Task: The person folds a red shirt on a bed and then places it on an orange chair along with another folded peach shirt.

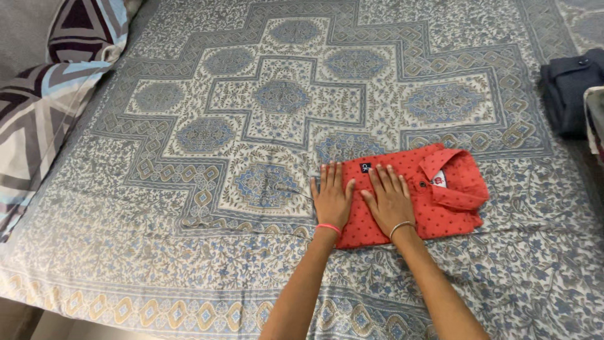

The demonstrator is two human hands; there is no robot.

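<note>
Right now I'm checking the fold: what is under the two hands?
Both the left hand and the right hand lie flat on the folded red shirt, which rests on the patterned bedsheet. The fabric beneath the palms is covered.

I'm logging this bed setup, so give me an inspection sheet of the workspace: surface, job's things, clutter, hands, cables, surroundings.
Surface: bedspread with grey-blue patterned print, lying mostly flat.
Job's things: red dotted shirt, folded into a rectangle, collar toward the right.
Clutter: dark folded garment at the right edge, partly cut off by the frame.
Hands: left hand and right hand rest side by side, fingers spread flat, on the shirt's left end; the left partly overlaps the bedspread.
Cables: nothing seen.
Surroundings: patterned pillows at the left edge.
</note>
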